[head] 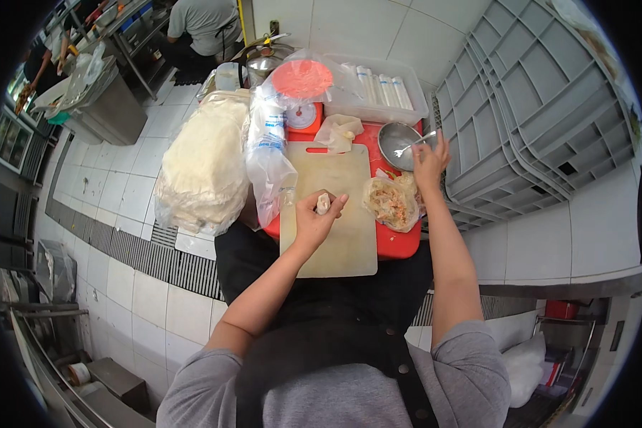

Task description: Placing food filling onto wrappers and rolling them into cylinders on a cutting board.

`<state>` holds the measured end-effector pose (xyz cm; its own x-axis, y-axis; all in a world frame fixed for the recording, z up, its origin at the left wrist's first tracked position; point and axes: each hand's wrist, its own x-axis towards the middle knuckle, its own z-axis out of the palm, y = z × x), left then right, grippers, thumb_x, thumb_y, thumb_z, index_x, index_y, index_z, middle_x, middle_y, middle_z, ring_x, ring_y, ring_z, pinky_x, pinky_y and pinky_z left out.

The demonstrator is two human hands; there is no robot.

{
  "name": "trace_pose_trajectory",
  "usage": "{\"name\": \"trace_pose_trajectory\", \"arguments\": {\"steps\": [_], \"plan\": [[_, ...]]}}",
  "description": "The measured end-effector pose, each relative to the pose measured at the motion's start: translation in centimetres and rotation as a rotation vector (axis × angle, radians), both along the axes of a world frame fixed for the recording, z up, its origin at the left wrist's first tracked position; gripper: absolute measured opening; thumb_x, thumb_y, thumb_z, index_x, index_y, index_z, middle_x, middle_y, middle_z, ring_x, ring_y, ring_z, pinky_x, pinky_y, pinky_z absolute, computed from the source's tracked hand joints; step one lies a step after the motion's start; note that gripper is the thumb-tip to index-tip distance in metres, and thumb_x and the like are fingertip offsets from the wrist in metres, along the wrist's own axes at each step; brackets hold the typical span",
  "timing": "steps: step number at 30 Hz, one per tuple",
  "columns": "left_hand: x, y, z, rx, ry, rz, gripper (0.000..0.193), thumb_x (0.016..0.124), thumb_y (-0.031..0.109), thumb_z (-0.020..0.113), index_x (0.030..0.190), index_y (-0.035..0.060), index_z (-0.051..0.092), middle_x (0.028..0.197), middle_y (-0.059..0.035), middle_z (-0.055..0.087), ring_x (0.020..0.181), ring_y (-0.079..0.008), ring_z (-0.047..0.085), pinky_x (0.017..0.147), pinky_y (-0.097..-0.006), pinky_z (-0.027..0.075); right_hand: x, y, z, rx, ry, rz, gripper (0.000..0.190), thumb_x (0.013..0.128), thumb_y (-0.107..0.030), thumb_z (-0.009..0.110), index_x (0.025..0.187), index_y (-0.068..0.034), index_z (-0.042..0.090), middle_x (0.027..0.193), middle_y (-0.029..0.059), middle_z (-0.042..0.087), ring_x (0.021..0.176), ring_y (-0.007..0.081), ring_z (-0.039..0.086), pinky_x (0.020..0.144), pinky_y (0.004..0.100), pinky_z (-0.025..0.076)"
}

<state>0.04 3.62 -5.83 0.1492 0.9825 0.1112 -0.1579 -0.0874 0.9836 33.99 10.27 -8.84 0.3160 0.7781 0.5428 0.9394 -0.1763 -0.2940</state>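
Note:
My left hand [318, 216] holds a small pale rolled piece of food [323, 204] upright above a whitish cutting board [334, 241]. At the right, the fingers of my right hand [431, 160] are at the handle of a metal spoon or fork [414, 144], whose end lies in a steel bowl [396, 140]; whether they grip it is hard to tell. Below the bowl, beside the board, sits an opened plastic bag of shredded filling [391, 203]. A large stack of pale wrapper sheets [206, 155] in plastic stands left of the board.
A roll of plastic bags [267, 134], a red kitchen scale [303, 116] and a crumpled plastic bag [339, 132] lie around the board's far end. Behind is a clear tub [420, 101] of white wrapped rolls. Grey crates [519, 107] stand close on the right. A person [206, 27] sits farther back.

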Motion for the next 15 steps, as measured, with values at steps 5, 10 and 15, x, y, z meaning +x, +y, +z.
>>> {"name": "trace_pose_trajectory", "arguments": {"steps": [5, 10, 15], "plan": [[0.0, 0.2, 1.1, -0.001, 0.037, -0.062, 0.035, 0.091, 0.024, 0.080, 0.069, 0.0016, 0.066, 0.057, -0.0011, 0.060, 0.054, -0.0066, 0.057, 0.051, -0.0249, 0.043, -6.9, -2.4, 8.5, 0.282, 0.106, 0.128, 0.029, 0.103, -0.034, 0.058, 0.107, -0.010, 0.075, 0.162, 0.0219, 0.032, 0.149, 0.0408, 0.028, 0.119, 0.0502, 0.026], [0.4, -0.3, 1.2, 0.021, 0.138, -0.037, 0.037, 0.092, 0.024, 0.080, 0.067, 0.0005, 0.065, 0.056, -0.0014, 0.058, 0.052, -0.0064, 0.051, 0.050, -0.0258, 0.040, -15.1, -7.0, 13.1, 0.082, 0.641, 0.663, 0.036, 0.106, -0.032, 0.048, 0.101, -0.009, 0.074, 0.164, 0.0194, 0.031, 0.151, 0.0302, 0.028, 0.120, 0.0458, 0.026], [1.3, -0.5, 0.5, 0.088, 0.148, -0.026, 0.034, 0.090, 0.020, 0.079, 0.070, -0.0026, 0.064, 0.057, 0.0001, 0.051, 0.058, -0.0049, 0.044, 0.051, -0.0279, 0.037, -19.2, -10.0, 14.0, -0.115, 0.560, 0.816, 0.028, 0.101, -0.028, 0.054, 0.098, -0.007, 0.072, 0.167, 0.0172, 0.025, 0.155, 0.0415, 0.014, 0.123, 0.0573, 0.012]]}}
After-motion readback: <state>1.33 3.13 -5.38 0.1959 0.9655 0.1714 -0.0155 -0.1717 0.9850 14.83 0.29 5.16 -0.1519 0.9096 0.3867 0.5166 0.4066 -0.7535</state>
